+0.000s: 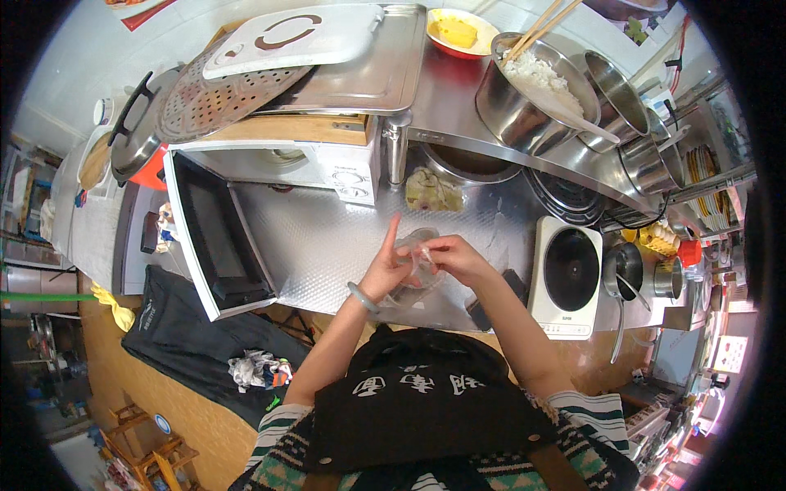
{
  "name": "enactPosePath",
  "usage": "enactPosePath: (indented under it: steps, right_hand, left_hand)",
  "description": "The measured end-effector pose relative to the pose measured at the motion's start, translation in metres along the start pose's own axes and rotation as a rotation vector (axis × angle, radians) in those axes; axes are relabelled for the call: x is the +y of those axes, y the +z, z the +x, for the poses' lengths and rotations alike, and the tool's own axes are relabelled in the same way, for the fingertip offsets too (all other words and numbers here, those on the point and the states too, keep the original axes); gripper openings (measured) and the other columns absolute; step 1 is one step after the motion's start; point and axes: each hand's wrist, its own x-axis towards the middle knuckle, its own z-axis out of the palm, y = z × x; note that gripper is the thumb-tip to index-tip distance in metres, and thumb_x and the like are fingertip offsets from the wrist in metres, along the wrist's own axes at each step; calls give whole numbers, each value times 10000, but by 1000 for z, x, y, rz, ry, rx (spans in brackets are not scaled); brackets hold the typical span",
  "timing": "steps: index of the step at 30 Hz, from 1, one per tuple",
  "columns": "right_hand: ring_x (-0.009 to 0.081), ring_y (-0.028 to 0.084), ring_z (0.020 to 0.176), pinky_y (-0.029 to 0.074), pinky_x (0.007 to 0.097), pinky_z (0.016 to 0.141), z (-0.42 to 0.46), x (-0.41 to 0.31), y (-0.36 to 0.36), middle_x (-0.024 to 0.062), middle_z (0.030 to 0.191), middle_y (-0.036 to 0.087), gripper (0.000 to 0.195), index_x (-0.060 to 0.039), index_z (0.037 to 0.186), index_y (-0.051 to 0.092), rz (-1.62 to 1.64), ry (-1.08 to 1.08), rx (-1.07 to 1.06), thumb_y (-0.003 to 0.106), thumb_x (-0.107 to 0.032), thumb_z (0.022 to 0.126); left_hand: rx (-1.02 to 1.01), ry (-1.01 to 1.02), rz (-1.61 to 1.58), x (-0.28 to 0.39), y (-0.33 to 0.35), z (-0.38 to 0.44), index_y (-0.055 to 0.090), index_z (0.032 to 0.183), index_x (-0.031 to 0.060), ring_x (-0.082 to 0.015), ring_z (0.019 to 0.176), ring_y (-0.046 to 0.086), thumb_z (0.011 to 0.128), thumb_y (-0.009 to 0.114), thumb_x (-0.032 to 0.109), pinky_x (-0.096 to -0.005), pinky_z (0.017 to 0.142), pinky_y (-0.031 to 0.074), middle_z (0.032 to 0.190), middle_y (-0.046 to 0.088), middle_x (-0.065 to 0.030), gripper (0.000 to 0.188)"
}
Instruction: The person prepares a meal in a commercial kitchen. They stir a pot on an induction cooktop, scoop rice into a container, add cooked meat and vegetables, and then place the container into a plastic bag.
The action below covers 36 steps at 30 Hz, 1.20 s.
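Observation:
Over the steel worktop (pixel 319 239), both my hands are at a thin piece of clear plastic (pixel 421 265), too see-through to tell if it is a bag or a glove. My right hand (pixel 457 259) pinches its edge between thumb and fingertips. With the index finger stretched out, my left hand (pixel 387 270) has its other fingers curled at the plastic; a pale bangle (pixel 363 297) circles that wrist. More clear plastic (pixel 408 296) shows below my hands. Beyond them lies a folded cloth (pixel 433 190). A dark object (pixel 481 316) is partly hidden by my right forearm.
A microwave (pixel 353 175) stands at left, its door (pixel 218 227) swung out over the worktop. An induction cooker (pixel 568 279) is on the right. The shelf (pixel 451 104) above holds a pot of rice (pixel 516 116) and a bowl of yellow food (pixel 460 34). Pans (pixel 623 273) sit farther right.

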Motion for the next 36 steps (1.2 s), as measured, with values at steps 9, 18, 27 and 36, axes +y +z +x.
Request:
enactPosePath:
  steps: [9, 18, 27, 36]
  right_hand:
    - [47, 466, 607, 369, 217, 569, -2, -16, -8, -44, 695, 501, 73, -115, 770, 535, 69, 13, 40, 604, -100, 752]
    - [61, 405, 594, 321, 225, 578, 16, 52, -69, -45, 639, 424, 121, -134, 753, 451, 426, 36, 195, 566, -98, 743]
    - [301, 517, 879, 427, 388, 760, -49, -7, 66, 128, 906, 541, 384, -82, 1095, 481, -930, -648, 267, 536, -37, 718]
    - [352, 394, 1093, 388, 421, 881, -99, 122, 0, 214, 1208, 360, 984, 59, 1291, 196, -848, 587, 1400, 715, -411, 600]
  left_hand:
    - [-19, 141, 159, -19, -14, 12, 292, 1267, 87, -74, 604, 466, 733, 593, 18, -228, 616, 411, 671, 494, 17, 616]
    - [332, 116, -285, -52, -55, -13, 429, 1057, 67, -80, 501, 363, 845, 442, 207, -233, 567, 357, 554, 398, 24, 254]
    - [137, 85, -225, -3, 24, -33, 269, 1289, 58, -167, 976, 484, 818, 477, 188, -318, 871, 349, 1059, 538, -88, 532]
    - [-42, -33, -314, 19, 22, -25, 378, 1198, 61, -192, 985, 473, 752, 563, 128, -320, 830, 366, 899, 516, -27, 487]
